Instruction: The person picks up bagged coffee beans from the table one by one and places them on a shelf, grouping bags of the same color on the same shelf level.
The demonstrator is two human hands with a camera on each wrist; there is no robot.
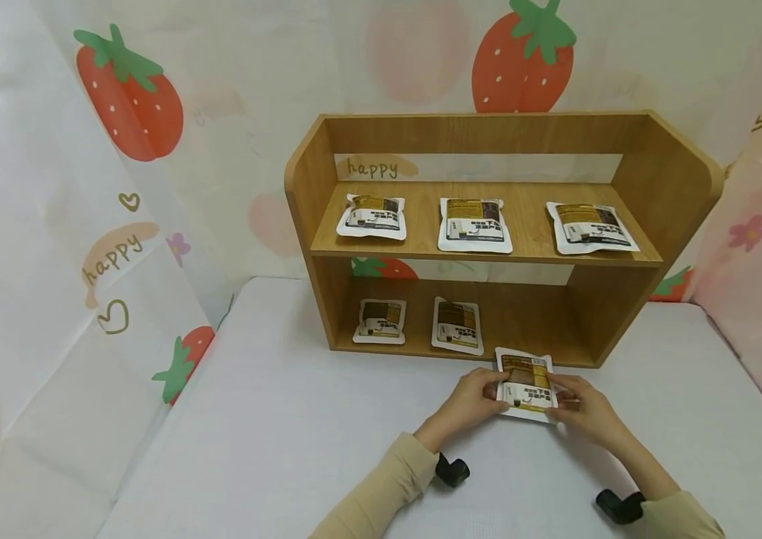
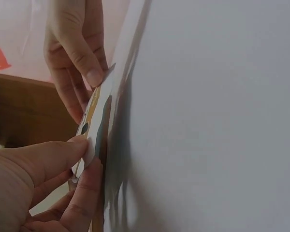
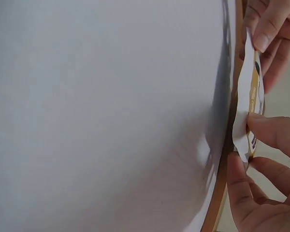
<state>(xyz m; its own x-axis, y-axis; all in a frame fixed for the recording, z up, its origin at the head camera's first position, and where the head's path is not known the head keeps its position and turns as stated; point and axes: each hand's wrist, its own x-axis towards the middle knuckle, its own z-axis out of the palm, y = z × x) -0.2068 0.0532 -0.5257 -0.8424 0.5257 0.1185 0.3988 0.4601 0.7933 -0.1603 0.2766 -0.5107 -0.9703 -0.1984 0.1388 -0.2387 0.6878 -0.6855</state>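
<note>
Both hands hold one flat white, brown and gold food pouch (image 1: 525, 385) just in front of the shelf's lower right part. My left hand (image 1: 468, 400) pinches its left edge, thumb on the printed face and fingers beneath. At the opposite edge my right hand (image 1: 586, 410) pinches it the same way. In the left wrist view the pouch (image 2: 93, 121) is seen edge-on between the two hands. The right wrist view also shows the pouch (image 3: 246, 101) edge-on, close over the table, its far end overlapping the shelf's front edge in the head view.
A two-tier wooden shelf (image 1: 482, 127) stands at the back of the white table (image 1: 253, 419). Three similar pouches lie on its upper tier, including a middle pouch (image 1: 474, 224). Two more, a left pouch (image 1: 379, 322) and another pouch (image 1: 457, 326), lie on the lower tier.
</note>
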